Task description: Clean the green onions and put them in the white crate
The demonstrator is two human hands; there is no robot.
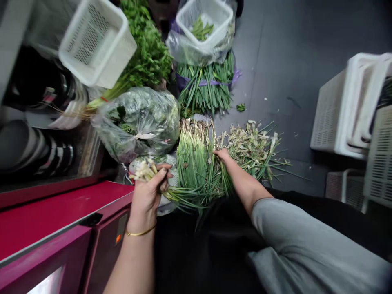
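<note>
My left hand (150, 188) is closed round a bunch of spring onions (144, 170), pale root ends up and to the left, green leaves trailing right. A thick row of spring onions (192, 149) lies on the floor in front of me, with brown, soily roots at the far end. At the row's right edge my right hand (222, 155) is closed on spring onion stalks; its fingertips are partly hidden. Beside that hand spreads a heap of peeled skins and withered leaves (249, 147).
A tied clear bag of greens (143, 118) sits left of the row. Beyond stand a purple-tied bundle of long green leaves (208, 87), leafy stalks (147, 49) and white baskets (114, 61). More white crates (330, 110) are at right, a red cabinet (67, 212) at left.
</note>
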